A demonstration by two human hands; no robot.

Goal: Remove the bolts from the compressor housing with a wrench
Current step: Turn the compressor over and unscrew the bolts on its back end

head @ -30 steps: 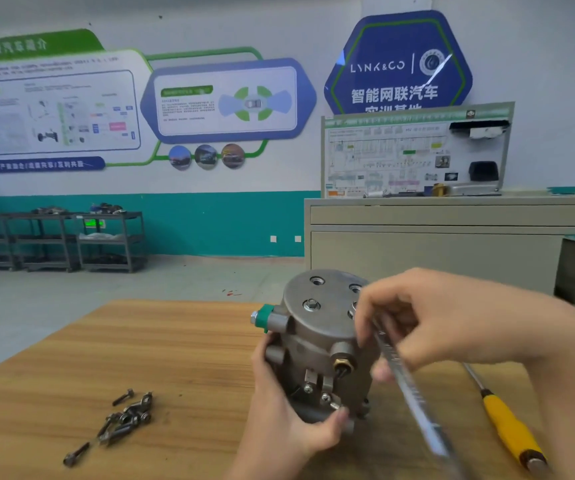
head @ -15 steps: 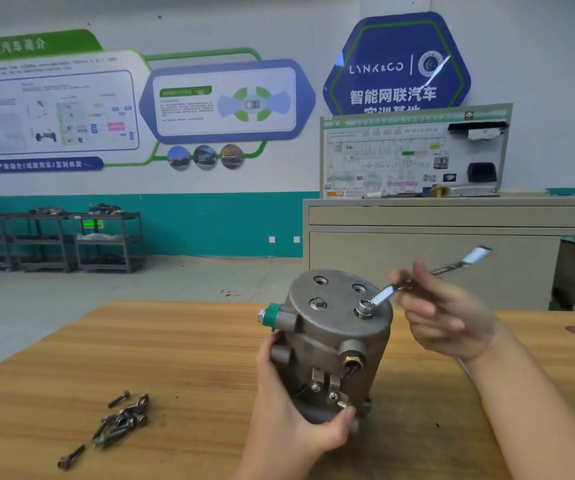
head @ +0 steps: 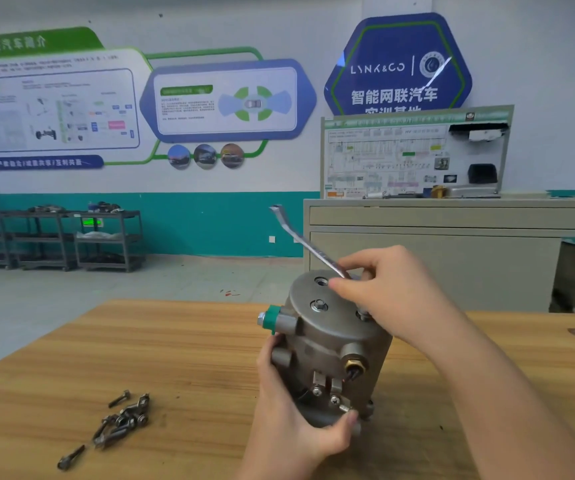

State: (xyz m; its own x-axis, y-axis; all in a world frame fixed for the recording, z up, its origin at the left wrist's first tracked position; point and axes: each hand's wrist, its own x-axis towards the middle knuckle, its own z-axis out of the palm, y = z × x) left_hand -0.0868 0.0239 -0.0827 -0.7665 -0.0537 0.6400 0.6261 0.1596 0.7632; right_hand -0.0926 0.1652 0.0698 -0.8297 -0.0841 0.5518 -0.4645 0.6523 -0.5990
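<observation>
The compressor housing (head: 327, 344) stands upright near the middle of the wooden table (head: 175, 358), its round flat top turned up so the bolts can be reached from above. The left hand (head: 293, 420) wraps around its lower front, thumb hooked under the bottom edge, probably to stop the body from turning while a bolt is worked. The right hand (head: 386, 296) sits over the right side of the top and pinches the wrench (head: 308, 249) low on its shaft; the handle slants up and to the left, and the working end is hidden under the fingers. One bolt (head: 319, 305) still sits in the top. A heap of loose bolts (head: 120, 422) lies well apart to the left, likely kept clear of the work.
</observation>
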